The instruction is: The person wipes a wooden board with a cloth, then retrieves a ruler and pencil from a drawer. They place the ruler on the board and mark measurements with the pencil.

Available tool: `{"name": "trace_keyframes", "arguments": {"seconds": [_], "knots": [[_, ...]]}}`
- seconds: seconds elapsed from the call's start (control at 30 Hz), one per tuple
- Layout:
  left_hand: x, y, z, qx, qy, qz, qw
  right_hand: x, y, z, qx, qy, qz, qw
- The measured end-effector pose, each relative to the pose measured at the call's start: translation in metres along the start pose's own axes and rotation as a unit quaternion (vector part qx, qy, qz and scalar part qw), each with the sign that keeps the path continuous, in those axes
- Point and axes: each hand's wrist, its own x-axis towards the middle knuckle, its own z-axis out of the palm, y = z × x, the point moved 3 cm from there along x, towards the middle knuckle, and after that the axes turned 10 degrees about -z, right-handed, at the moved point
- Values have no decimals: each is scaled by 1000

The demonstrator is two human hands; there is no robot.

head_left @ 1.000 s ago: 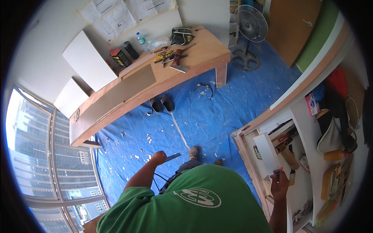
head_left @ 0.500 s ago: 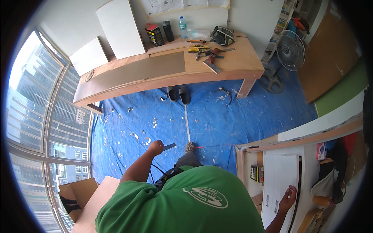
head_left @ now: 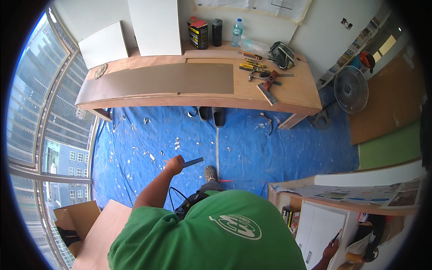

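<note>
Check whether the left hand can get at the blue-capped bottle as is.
Probably not: the left hand is gripping a flat grey strip, and the blue-capped bottle stands at the wall side of the workbench, beyond a stretch of blue tarp.

Since a second ago, the cabinet doors [head_left: 318, 225] have closed over the tools inside; my right hand [head_left: 331, 249] has moved from that opening to near the doors' edge.

Tarp [head_left: 245, 150] and tools [head_left: 271, 80] suggest a renovation room.
</note>
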Motion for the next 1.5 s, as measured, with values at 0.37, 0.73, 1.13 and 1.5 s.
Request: {"name": "trace_keyframes", "arguments": {"seconds": [0.37, 0.73, 1.13, 1.5], "knots": [[57, -15, -97, -242, 68, 44, 967, 80, -257, 198, 297, -271, 155, 902], [37, -4, -156, -604, 2, 41, 796, 196, -515, 270, 274, -375, -126, 877], [32, 13, -291, -727, 102, 57, 676, 331, -743, 377, 246, -500, -237, 796], [51, 1, -296, -858, 56, 56, 507, 282, -1104, 320, 275, -554, -391, 682]]}}
